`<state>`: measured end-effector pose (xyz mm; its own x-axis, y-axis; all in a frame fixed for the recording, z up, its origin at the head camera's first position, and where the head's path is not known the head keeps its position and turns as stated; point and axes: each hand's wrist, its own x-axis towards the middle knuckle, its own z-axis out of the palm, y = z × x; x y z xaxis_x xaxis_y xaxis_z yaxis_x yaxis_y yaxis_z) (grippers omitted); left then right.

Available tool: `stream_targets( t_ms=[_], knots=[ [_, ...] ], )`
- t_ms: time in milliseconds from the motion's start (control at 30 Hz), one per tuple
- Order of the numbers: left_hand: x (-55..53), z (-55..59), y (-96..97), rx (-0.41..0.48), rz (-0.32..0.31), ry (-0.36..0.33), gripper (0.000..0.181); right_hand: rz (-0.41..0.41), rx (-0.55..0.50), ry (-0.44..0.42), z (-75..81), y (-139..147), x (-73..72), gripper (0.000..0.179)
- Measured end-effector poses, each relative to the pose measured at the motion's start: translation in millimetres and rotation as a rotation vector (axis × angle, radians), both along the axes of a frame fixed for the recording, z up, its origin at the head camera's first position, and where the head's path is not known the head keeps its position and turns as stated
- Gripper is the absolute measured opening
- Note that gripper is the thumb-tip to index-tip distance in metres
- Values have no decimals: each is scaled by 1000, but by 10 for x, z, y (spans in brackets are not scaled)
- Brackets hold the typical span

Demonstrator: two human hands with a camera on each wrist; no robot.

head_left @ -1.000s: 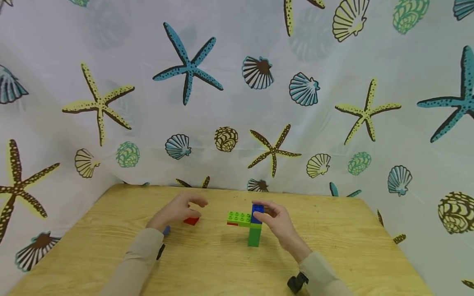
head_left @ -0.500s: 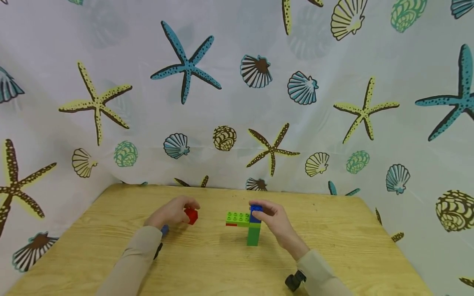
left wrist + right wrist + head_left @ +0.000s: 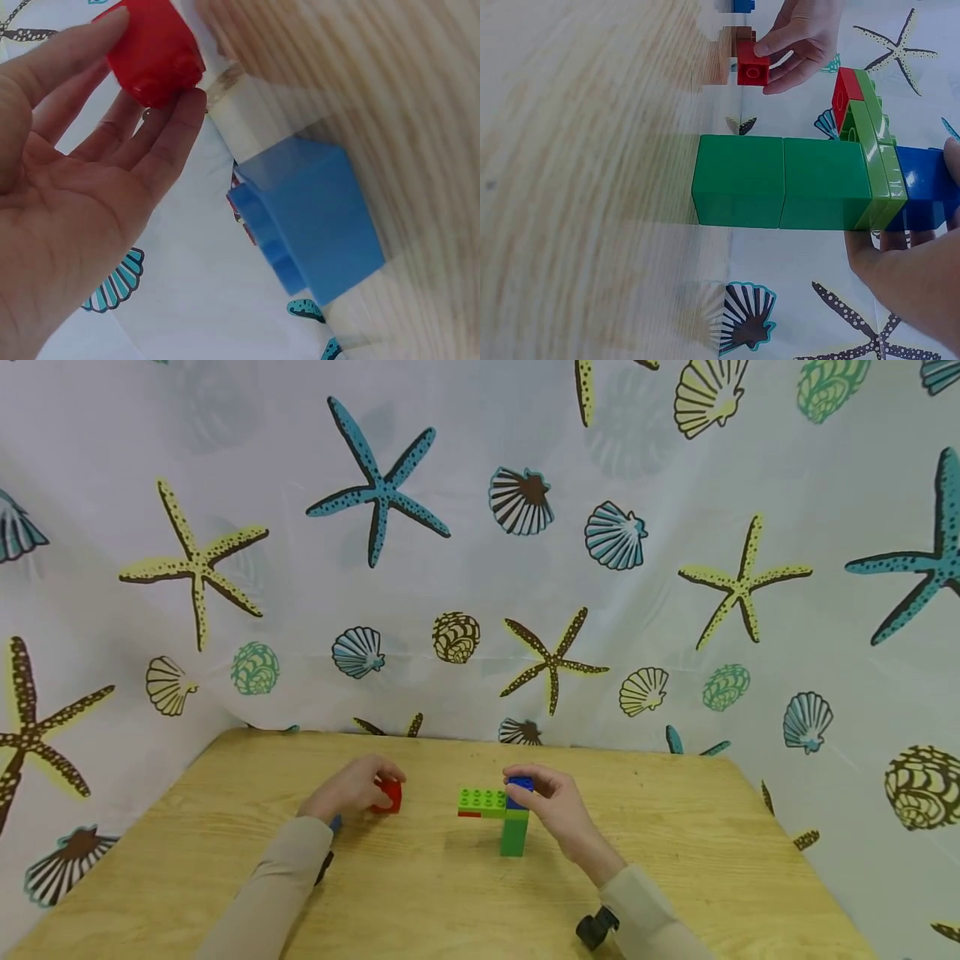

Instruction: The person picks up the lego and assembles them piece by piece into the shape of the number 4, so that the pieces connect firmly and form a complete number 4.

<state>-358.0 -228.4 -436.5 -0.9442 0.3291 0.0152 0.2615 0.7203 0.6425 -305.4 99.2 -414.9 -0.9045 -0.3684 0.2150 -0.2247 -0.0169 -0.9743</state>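
A sea-patterned cloth is hanging behind a wooden table. Left of the tower, the left hand is pinching one red block between thumb and fingers; the right hand is gripping one upper blue block atop the tower. The pieces are looking light, stiff and slick, probably best taken by opposite side walls. Two dark green blocks are standing stacked beneath lime pieces, whose count is staying unclear; one red piece is sitting under their overhang, one loose blue block is lying near the left wrist.
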Motion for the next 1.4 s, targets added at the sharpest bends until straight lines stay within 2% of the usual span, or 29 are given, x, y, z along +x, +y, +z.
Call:
stream_targets(
  t_ms=[100,200,333,467,667,800,1033,1233,1400],
  knots=[
    [5,37,22,17,32,0,34,10,12,-3,91,-4,55,29],
    [16,55,50,54,64,-5,33,24,-3,-1,73,3,35,31],
    [7,50,86,139,92,-7,32,43,-61,-13,-25,11,-41,36],
    [5,64,138,217,76,4,30,41,-96,-26,-115,16,-107,40],
    [43,109,239,339,-10,-23,37,45,-100,-21,-148,24,-122,43],
    [54,100,303,359,-49,-18,44,57,-94,-32,-134,30,-118,41],
    [93,96,407,410,-66,-18,45,77,-75,-40,-25,21,-27,35],
    [174,215,507,470,-78,-11,47,74,-69,-40,3,28,7,35],
    [337,388,605,487,-119,27,46,69,-64,-24,-5,23,-3,35]
  ],
)
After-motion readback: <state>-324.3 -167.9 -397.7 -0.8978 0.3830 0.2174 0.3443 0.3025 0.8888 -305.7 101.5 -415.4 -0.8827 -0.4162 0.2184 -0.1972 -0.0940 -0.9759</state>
